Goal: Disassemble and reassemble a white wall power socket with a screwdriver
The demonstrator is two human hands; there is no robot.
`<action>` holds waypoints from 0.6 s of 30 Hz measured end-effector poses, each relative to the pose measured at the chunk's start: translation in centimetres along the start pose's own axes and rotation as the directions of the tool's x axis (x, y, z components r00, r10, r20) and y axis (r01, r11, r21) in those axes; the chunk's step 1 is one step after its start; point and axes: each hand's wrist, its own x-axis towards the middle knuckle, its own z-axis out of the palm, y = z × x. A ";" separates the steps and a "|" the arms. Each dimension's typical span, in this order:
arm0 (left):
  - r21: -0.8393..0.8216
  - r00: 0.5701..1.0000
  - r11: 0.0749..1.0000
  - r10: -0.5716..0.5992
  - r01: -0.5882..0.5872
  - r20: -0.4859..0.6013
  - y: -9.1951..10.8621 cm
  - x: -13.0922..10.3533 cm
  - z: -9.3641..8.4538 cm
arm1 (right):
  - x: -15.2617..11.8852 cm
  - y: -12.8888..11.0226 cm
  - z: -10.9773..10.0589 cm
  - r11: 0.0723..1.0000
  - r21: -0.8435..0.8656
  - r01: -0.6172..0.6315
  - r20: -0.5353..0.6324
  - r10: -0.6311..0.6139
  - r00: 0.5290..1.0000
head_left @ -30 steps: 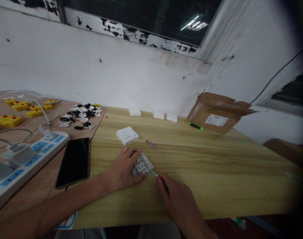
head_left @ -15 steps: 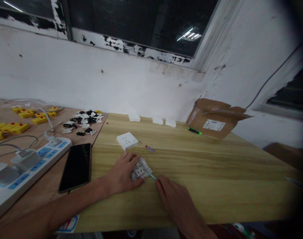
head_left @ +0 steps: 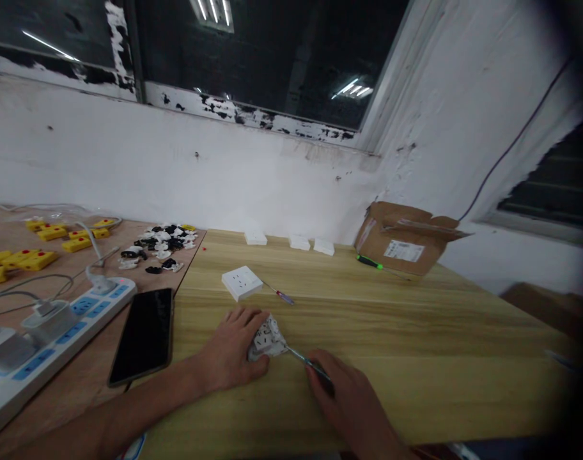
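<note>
My left hand [head_left: 236, 348] is closed around the left side of a white wall socket [head_left: 268, 337], which lies tilted on the wooden table with its inner parts showing. In my right hand [head_left: 342, 390] is a screwdriver [head_left: 301, 356], its dark handle partly hidden by the fingers. The shaft points left, and its tip is at the socket's right edge; whether it touches is too small to tell. Beyond my left hand lies a white socket panel [head_left: 241, 282], with a small purple-handled screwdriver [head_left: 284, 297] beside it.
A phone [head_left: 144, 335] and a white power strip [head_left: 56, 345] with plugs lie to the left. Farther back are yellow blocks [head_left: 30, 259] and a heap of black and white parts [head_left: 164, 239]. White boxes [head_left: 300, 242], a green-black screwdriver [head_left: 369, 262] and a carton [head_left: 404, 239] stand near the wall.
My right hand has drawn back to the right and down, and the screwdriver's tip has moved from over the socket to its right edge. My left hand keeps its hold. The view has tilted up slightly.
</note>
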 end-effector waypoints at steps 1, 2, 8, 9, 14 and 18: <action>0.003 1.000 1.000 -0.008 0.008 0.009 0.2 0.0 -0.1 | -0.2 0.0 0.2 1.000 0.006 -0.023 -0.035 0.023 0.999; 0.006 1.000 1.000 -0.016 0.016 0.016 0.3 0.0 -0.2 | -0.4 0.0 0.4 0.999 0.007 -0.036 -0.067 0.036 0.997; 0.013 0.999 0.999 -0.035 0.035 0.031 0.3 0.2 -0.4 | -0.6 -0.4 2.1 0.996 -0.085 -0.006 -0.154 -0.008 0.988; 0.002 0.999 1.000 -0.030 0.030 0.039 0.3 0.2 -0.4 | -0.5 -0.5 2.2 0.994 -0.109 -0.011 -0.155 -0.006 0.988; -0.016 0.999 0.999 -0.040 0.040 0.024 -0.1 0.1 0.0 | -0.2 -2.0 1.6 0.997 -0.054 -0.046 -0.045 0.043 0.998; -0.013 1.000 0.999 -0.031 0.030 -0.008 -0.5 0.0 0.5 | -0.2 -3.6 1.5 0.988 0.049 -0.145 -0.033 0.146 0.989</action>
